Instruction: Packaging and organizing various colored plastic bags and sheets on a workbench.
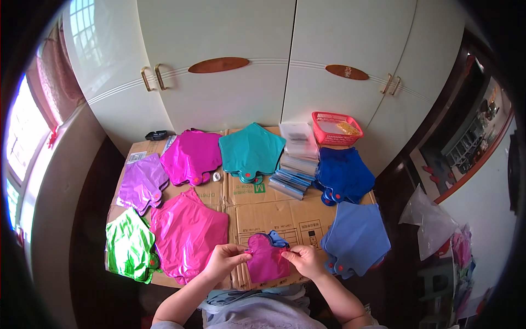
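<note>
Close to my body I hold a folded magenta foil balloon [268, 263] over the cardboard, with a bit of blue foil [278, 239] showing at its top edge. My left hand [227, 260] pinches its left edge, and my right hand [304, 261] pinches the right edge. Beside my left hand lies a stack of flat pink foil balloons [189, 236]. A light blue stack [359, 238] lies to the right of my right hand. Each flat stack has a rounded tab with a red dot, except where the tab is hidden.
Around the cardboard-covered table [257, 214] lie green [130, 241], lilac [143, 181], magenta [192, 156], teal [252, 151] and dark blue [345, 171] foil stacks. Packets [293, 178] and a red basket [335, 129] sit toward the back, before a white cabinet [219, 33].
</note>
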